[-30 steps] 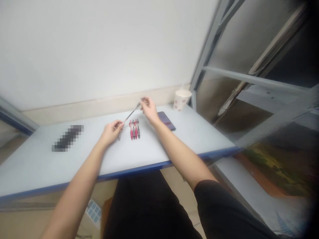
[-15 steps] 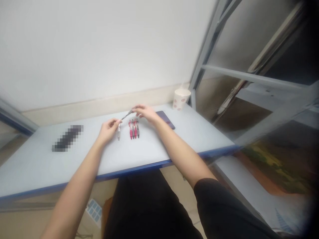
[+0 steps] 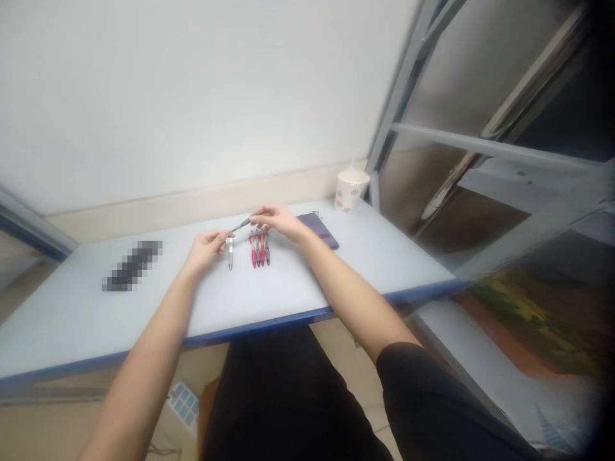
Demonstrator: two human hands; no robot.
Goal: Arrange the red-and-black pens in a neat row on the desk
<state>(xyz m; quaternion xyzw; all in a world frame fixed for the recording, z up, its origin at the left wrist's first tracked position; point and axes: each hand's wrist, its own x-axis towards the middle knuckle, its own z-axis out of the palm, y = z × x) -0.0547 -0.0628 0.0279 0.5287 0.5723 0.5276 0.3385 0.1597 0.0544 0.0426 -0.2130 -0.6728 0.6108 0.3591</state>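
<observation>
Pale counter (image 3: 307,288): four red-and-grey pens (image 3: 262,251) lined side by side. Left hand (image 3: 205,250) pinching white pen (image 3: 230,257); right hand (image 3: 277,221) pinching slim grey rod (image 3: 243,225). Both held off row.

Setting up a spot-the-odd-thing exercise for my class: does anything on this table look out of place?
One thing: a pale pen lies apart from the neat row of pink and grey pens, beside the left hand, its colour breaking the pattern. The dark item further left is too blurred to judge.
</observation>
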